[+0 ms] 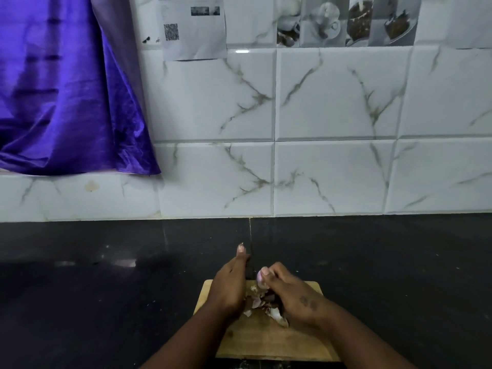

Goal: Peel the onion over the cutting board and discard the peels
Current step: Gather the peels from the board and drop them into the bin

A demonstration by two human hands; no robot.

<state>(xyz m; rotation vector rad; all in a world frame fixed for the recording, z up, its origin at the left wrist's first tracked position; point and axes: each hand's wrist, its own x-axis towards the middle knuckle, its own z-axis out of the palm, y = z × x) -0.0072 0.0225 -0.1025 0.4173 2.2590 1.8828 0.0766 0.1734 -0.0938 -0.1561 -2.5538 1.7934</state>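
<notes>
- The cutting board (pixel 266 339) is laid on the countertop (pixel 106 302).
- The peels (pixel 277 314) are scattered on the board, between the left hand (pixel 229 286) and the right hand (pixel 295 296).
- The onion (pixel 260 279) is held by the right hand over the board's far edge.
- The tiled wall (pixel 332 169) is set behind the countertop; on it, the curtain (pixel 66 89) is hung left of the paper sheet (pixel 191 27).

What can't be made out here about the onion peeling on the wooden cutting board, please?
Head view only:
Pale purple onion: mostly hidden by the right hand gripping it; remaining skin unclear.
Left hand: back faces camera, so its grip is hidden.
White printed paper sheet: text too small.
Purple curtain: cut off by the left edge.
</notes>
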